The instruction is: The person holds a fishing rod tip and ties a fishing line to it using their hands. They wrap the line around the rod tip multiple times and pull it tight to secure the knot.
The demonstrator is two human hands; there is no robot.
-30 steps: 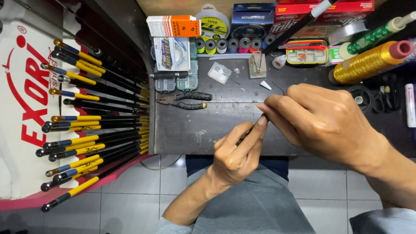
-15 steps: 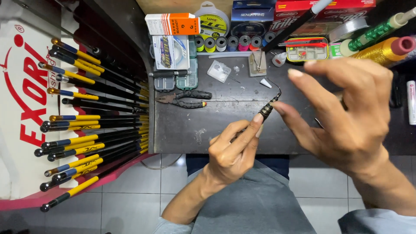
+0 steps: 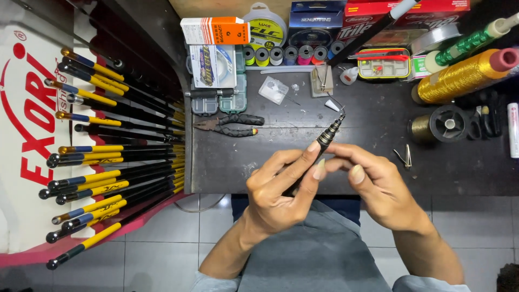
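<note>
In the head view, the left hand [image 3: 281, 186] pinches a thin black rod tip [image 3: 330, 132] between thumb and forefinger, just below the dark wrapped section, while the right hand [image 3: 378, 186] curls beside it with its fingertips [image 3: 357, 173] touching the same shaft a little lower, so both hands grasp the one piece. The rod tip sits above the front edge of the dark workbench [image 3: 303, 157], slanting up and to the right, and ends in a small wire guide ring [image 3: 341, 111] that hangs free in the air. The piece looks light and slim, probably stiff along most of its length but whippy toward the end, and the wire ring looks like the fragile part, apt to bend if squeezed. The glossy shaft may be slippery, so the wrapped section looks the safest place for a grip, well clear of the ring. Behind it on the bench lie black-handled pliers [image 3: 230, 125], a small clear bag [image 3: 273, 89], a dark reel of line [image 3: 446, 123] and a large gold thread spool [image 3: 459, 78]. At the left, a rack of black-and-yellow rods [image 3: 108, 162] leans well apart from the hands.
</note>
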